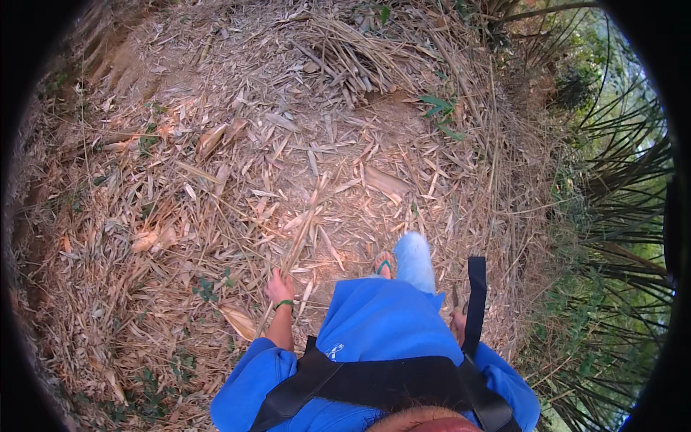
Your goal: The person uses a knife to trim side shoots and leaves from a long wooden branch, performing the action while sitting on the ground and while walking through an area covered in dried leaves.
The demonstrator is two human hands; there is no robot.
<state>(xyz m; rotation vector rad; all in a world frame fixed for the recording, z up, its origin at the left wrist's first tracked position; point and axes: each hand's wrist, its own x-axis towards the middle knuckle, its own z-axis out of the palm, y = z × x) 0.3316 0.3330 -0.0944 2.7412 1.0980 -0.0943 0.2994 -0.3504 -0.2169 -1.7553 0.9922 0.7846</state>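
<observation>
My left hand (278, 288), with a green band at its wrist, is closed around a few thin dry stalks (308, 219). They reach forward from the fingers over the littered ground, and a thin end trails back beside the forearm. My right hand (458, 321) hangs low at my right side, partly hidden by a black strap and my blue shirt. It looks closed, and a narrow dark piece (455, 297) sticks up from it, too small to name.
Dry leaves and husks (223, 216) cover the ground. Ahead lies a pile of cut sticks (353, 68) beside a small green plant (440, 111). Long-leaved green plants (619, 194) line the right side. My sandalled foot (384, 266) is in front of me.
</observation>
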